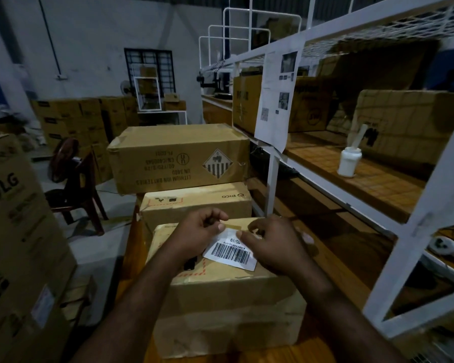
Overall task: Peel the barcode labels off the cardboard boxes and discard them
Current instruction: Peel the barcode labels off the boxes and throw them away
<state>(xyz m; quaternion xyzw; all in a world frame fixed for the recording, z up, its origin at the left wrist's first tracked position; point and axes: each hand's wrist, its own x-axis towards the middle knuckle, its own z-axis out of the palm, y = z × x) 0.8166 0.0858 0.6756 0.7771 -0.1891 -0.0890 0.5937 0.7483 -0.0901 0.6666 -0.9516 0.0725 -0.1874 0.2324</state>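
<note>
A brown cardboard box (228, 305) stands right in front of me. On its top lies a white barcode label (231, 251). My left hand (199, 234) rests on the box top and pinches the label's far left corner between thumb and fingers. My right hand (270, 244) lies over the label's right side, its forefinger and thumb pinching the far edge. The far part of the label seems lifted off the cardboard; the near part lies flat. Behind this box stands a second box (194, 203) marked PICO, and behind that a larger box (178, 158) with a lithium battery mark.
A white metal shelf rack (273, 179) runs along the right, with boxes and a white jar (349, 162) on its shelf. Tall LG cartons (13, 244) stand at the left. A dark chair (76, 184) sits left of the stacked boxes.
</note>
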